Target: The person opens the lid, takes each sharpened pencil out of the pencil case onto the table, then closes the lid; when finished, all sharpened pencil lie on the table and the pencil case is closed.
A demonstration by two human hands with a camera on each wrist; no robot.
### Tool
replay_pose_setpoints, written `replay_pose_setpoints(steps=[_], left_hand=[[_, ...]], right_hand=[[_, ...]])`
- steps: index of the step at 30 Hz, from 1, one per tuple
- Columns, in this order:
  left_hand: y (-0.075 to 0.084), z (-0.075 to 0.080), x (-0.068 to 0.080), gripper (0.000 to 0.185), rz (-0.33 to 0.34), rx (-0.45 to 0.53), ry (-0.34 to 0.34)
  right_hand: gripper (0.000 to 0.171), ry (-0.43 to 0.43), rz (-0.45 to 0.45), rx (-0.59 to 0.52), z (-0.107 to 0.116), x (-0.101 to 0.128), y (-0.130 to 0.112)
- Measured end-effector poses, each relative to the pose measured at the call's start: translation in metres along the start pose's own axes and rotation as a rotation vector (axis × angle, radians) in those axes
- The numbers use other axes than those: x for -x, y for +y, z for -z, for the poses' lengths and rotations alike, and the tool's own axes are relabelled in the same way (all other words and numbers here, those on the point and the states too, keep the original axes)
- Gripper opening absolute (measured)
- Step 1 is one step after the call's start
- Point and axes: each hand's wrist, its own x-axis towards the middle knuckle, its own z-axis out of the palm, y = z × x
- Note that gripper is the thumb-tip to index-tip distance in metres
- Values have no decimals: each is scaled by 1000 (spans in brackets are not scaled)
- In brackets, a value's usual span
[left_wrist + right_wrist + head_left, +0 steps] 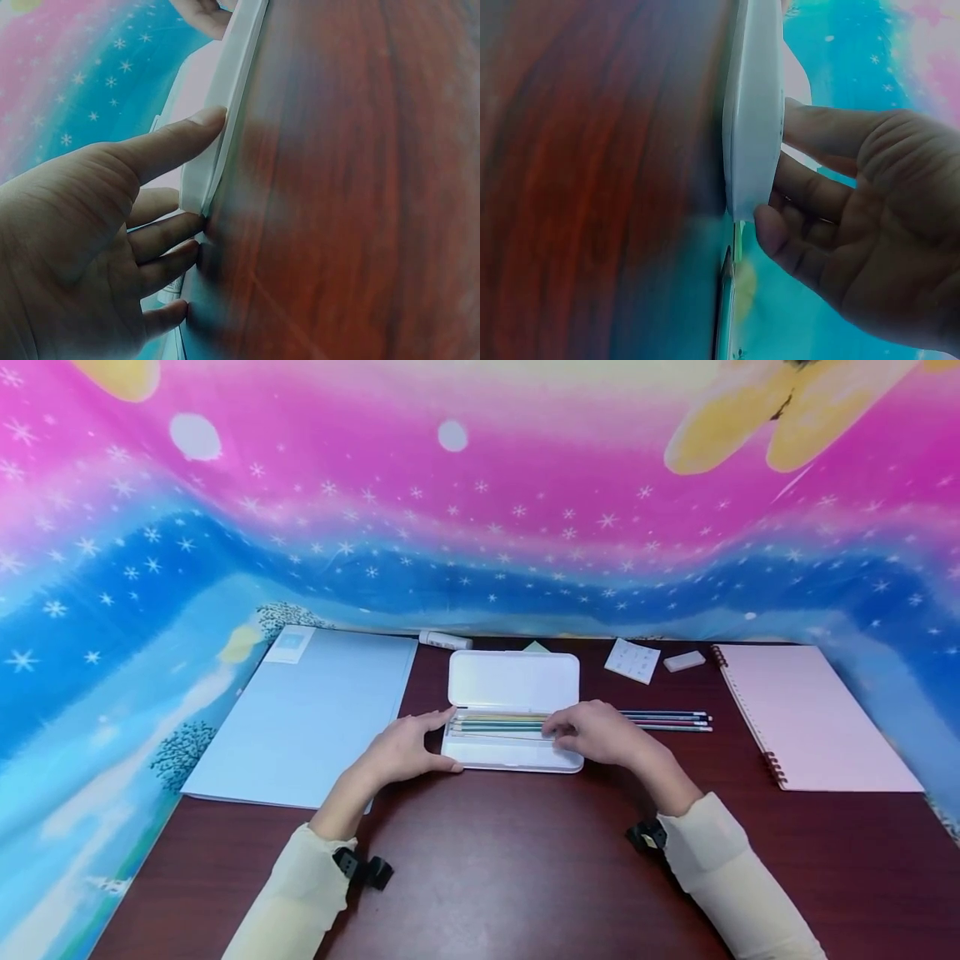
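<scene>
A white pencil case (pixel 513 756) lies with its lid (pixel 513 681) raised on the dark table. Several striped pencils (pixel 498 725) rest side by side in it, points to the left. My left hand (pixel 401 747) holds the case's left end, thumb at the front edge and forefinger near the back corner; the left wrist view shows that thumb on the case's side wall (pixel 201 176). Over the right end, my right hand (pixel 600 735) reaches in with curled fingers and pinches pencils; the fingertips are partly hidden. More pencils (pixel 667 718) lie on the table beyond that hand.
A pale blue folder (pixel 300 727) lies on the left, a pink spiral notebook (pixel 825 718) on the right. Along the back are a white tube-like item (pixel 445 641), a small white printed sheet (pixel 632 661) and a white eraser (pixel 684 661). A patterned cloth (pixel 480 543) hangs behind.
</scene>
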Motion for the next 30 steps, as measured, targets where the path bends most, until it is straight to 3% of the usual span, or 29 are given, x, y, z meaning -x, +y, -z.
replay_pose_setpoints(steps=[6, 15, 30], left_hand=[[0, -1, 0, 96, 11, -11, 3], [0, 0, -1, 96, 20, -14, -7], [-1, 0, 0, 95, 17, -33, -8]], right_hand=[[21, -21, 30, 50, -3, -2, 0], [10, 1, 16, 42, -4, -1, -1], [19, 9, 10, -2, -3, 0, 0]])
